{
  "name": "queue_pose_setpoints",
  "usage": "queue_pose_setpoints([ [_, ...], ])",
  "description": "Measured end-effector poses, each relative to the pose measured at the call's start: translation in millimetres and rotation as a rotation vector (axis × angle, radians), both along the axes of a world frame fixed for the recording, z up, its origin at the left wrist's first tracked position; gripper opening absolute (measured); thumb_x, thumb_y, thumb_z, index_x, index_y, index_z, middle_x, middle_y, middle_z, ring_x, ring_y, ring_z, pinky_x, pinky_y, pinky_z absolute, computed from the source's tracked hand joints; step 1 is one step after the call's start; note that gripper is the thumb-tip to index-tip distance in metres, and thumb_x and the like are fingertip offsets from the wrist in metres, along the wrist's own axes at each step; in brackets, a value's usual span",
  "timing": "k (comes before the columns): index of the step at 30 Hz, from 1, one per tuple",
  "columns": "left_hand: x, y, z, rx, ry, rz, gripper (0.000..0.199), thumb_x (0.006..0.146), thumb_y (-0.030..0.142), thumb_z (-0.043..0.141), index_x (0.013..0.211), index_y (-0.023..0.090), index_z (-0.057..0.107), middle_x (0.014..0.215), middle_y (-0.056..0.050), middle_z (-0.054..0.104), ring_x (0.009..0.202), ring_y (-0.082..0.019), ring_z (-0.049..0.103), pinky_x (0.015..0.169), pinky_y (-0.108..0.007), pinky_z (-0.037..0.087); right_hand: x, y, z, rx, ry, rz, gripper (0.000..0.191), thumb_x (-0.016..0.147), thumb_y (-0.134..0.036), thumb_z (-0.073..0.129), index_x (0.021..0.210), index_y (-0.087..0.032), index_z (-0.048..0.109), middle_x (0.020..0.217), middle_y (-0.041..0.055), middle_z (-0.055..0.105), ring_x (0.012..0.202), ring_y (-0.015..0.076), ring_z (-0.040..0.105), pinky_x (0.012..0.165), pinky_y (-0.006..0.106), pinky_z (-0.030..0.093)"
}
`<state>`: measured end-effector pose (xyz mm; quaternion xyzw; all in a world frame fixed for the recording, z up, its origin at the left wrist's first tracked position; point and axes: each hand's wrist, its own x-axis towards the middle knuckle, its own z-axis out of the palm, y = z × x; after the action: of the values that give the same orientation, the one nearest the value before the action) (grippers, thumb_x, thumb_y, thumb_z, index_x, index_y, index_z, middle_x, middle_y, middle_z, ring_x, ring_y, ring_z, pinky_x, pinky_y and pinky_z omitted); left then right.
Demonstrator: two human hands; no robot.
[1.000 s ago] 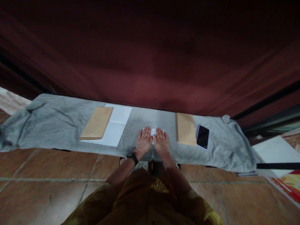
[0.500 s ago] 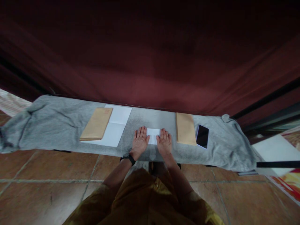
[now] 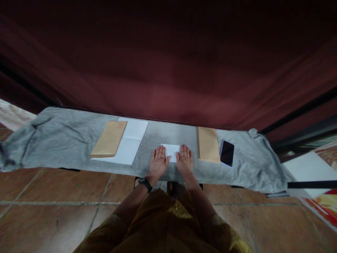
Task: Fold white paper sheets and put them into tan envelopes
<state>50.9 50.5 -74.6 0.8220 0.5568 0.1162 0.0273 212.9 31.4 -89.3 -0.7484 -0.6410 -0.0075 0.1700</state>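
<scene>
A small white sheet of folded paper (image 3: 172, 151) lies flat on the grey cloth, between my two hands. My left hand (image 3: 158, 163) rests palm down on its left side, fingers stretched out and thumb towards the middle. On the right side my right hand (image 3: 184, 161) lies flat in the same way, its thumb over the paper. Both hands cover the side edges of the sheet. A black watch (image 3: 145, 183) is on my left wrist.
The grey cloth (image 3: 65, 137) covers a long, narrow bench. To the left, a stack of brown envelopes (image 3: 109, 138) lies partly over creased white paper (image 3: 133, 144). More brown envelopes (image 3: 208, 144) and a phone (image 3: 227, 153) lie to the right. A dark red curtain (image 3: 168, 88) hangs behind.
My left hand has shifted slightly down, uncovering the paper's upper left corner. My right hand stays nearly where it was.
</scene>
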Motion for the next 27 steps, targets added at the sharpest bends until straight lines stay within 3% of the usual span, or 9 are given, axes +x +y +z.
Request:
queue_pose_setpoints([
  [8, -4, 2, 0.1, -0.003, 0.028, -0.005, 0.063, 0.108, 0.040, 0.029, 0.159, 0.004, 0.037, 0.165, -0.018, 0.035, 0.156, -0.031, 0.031, 0.128, -0.052, 0.024, -6, -3, 3.9, 0.079, 0.058, -0.004, 0.057, 0.110, -0.034, 0.032, 0.157, -0.002, 0.039, 0.162, 0.0231, 0.042, 0.151, 0.0313, 0.039, 0.123, 0.055, 0.029],
  [15, -9, -1, 1.4, 0.045, 0.017, -0.072, 0.058, 0.105, 0.026, 0.032, 0.159, 0.005, 0.037, 0.165, -0.018, 0.037, 0.158, -0.028, 0.026, 0.129, -0.052, 0.023, -34, -26, 7.8, 0.076, 0.077, 0.266, 0.053, 0.110, -0.033, 0.036, 0.157, -0.009, 0.042, 0.163, 0.0166, 0.043, 0.153, 0.0269, 0.038, 0.125, 0.049, 0.030],
  [21, -23, -23, 3.1, 0.058, -0.002, -0.249, 0.057, 0.104, 0.020, 0.030, 0.159, 0.009, 0.037, 0.165, -0.013, 0.039, 0.157, -0.023, 0.028, 0.130, -0.048, 0.024, -36, -35, 5.8, 0.047, 0.029, 0.278, 0.052, 0.110, -0.031, 0.037, 0.156, -0.008, 0.045, 0.163, 0.0166, 0.042, 0.154, 0.0259, 0.035, 0.126, 0.049, 0.028],
  [27, -28, -35, -1.5, 0.046, 0.009, -0.184, 0.055, 0.106, 0.030, 0.033, 0.155, 0.008, 0.043, 0.163, -0.017, 0.043, 0.155, -0.026, 0.034, 0.128, -0.049, 0.029, -32, -39, 6.9, 0.063, 0.004, 0.259, 0.054, 0.109, -0.034, 0.042, 0.156, -0.009, 0.043, 0.163, 0.0175, 0.042, 0.154, 0.0271, 0.036, 0.125, 0.049, 0.030],
])
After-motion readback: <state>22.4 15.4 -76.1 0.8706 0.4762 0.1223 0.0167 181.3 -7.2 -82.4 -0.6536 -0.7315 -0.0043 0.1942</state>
